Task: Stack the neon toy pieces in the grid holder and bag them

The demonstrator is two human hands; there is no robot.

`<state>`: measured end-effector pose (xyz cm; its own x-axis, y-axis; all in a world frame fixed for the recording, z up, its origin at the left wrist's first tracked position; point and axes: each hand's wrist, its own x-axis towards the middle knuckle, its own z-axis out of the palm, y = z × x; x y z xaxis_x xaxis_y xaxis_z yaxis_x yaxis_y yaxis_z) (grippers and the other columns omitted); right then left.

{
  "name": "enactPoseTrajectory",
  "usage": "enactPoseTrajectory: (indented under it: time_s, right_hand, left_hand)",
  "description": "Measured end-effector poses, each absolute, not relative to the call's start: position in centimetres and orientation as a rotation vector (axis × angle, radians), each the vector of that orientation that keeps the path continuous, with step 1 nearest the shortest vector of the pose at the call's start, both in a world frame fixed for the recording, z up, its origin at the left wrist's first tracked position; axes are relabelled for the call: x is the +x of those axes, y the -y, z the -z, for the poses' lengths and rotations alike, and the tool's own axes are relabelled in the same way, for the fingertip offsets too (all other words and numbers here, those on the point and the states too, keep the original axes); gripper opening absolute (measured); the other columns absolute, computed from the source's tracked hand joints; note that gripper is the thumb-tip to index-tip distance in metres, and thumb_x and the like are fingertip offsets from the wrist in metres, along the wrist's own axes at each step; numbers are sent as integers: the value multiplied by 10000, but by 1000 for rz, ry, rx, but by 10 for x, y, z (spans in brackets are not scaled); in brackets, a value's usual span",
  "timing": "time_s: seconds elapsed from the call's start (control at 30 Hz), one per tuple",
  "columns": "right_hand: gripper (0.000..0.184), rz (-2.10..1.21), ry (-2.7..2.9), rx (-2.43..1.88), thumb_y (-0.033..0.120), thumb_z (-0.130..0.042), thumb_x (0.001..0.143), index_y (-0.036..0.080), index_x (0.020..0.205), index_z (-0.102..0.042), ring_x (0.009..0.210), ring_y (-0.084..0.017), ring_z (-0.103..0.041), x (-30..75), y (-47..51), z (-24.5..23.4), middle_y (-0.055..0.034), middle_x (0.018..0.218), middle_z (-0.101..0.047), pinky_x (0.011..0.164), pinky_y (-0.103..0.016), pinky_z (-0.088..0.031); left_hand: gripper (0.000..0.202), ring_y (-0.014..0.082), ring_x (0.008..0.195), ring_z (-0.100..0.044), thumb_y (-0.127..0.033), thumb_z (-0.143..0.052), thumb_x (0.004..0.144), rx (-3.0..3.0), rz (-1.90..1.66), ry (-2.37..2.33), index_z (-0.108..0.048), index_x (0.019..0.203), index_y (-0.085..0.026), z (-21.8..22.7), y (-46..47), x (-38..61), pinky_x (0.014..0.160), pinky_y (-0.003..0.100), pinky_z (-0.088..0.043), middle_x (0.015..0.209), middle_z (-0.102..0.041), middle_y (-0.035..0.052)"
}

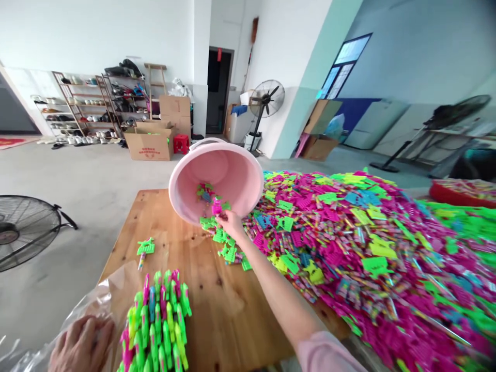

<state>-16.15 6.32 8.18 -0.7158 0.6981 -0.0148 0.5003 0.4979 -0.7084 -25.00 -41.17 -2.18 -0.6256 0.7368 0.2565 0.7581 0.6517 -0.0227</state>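
Observation:
My right hand point(230, 223) reaches to the rim of a tilted pink basin point(182, 181). Pinched in its fingers is a small magenta plastic toy piece point(216, 207). Green toy pieces point(228, 253) spill from the basin's mouth onto the wooden table point(217, 310). At the lower left, my left hand point(83, 343) rests with bent fingers on a clear plastic bag point(93, 294) and presses it; its fingertips are partly hidden. Beside it stand close rows of mostly green toys point(158, 320). One green toy with a striped tube point(146, 247) lies apart, beyond the rows.
A large heap of magenta, green and yellow pieces point(341, 243) with wrapped tubes covers the right side. A floor fan point(23, 232) stands left of the table. Farther back are a cardboard box point(149, 144), shoe racks point(85, 101) and a standing fan point(267, 98).

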Motion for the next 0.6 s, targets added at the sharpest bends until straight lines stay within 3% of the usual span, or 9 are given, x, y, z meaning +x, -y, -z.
enactPoseTrajectory:
  time_s: [0.1,0.2,0.27,0.4,0.47,0.6]
  right_hand:
    - [209,-1603,2297,-720,348,-670,825,176,908,-585,651,-146,-695,-131,-10,-63,12,747,-699,621,-261,-567]
    - [456,-2161,1832,-552,421,-843,590,189,786,-503,567,-145,-670,-115,34,-44,46,663,-653,562,-274,-564]
    - [553,-2277,1610,-625,434,-883,501,192,797,-484,509,-122,-637,-113,52,-36,62,635,-634,498,-231,-522]
    - [693,-2373,1445,-648,377,-909,471,200,998,-494,512,-112,-627,-117,67,-30,77,651,-637,454,-181,-447]
    - [642,-2380,1535,-619,363,-903,495,190,991,-535,503,-105,-604,-119,70,-27,81,623,-620,450,-178,-424]
    - [314,-2288,1888,-568,314,-846,622,151,722,-597,531,-99,-578,-116,72,-21,56,585,-599,537,-207,-458]
  left_hand:
    - [340,323,1007,-587,-408,-444,777,-1023,193,2700,-710,911,-244,-4,397,-238,868,443,-449,986,-676,123]
    - [371,327,1018,-578,-438,-369,839,-929,242,2738,-645,872,-192,-23,385,-226,889,460,-445,971,-659,156]
    - [371,329,1023,-569,-439,-350,851,-902,236,2768,-622,884,-190,-30,382,-221,892,477,-446,990,-645,162]
    - [306,332,1014,-557,-388,-400,833,-940,203,2830,-618,955,-212,-35,387,-222,886,498,-452,1028,-609,149]
    - [298,337,1032,-550,-357,-413,816,-934,191,2839,-605,982,-201,-35,387,-224,899,497,-450,1055,-582,157]
    - [312,360,1098,-508,-322,-405,781,-885,221,2877,-560,1015,-184,-32,387,-224,971,534,-409,1091,-521,164]
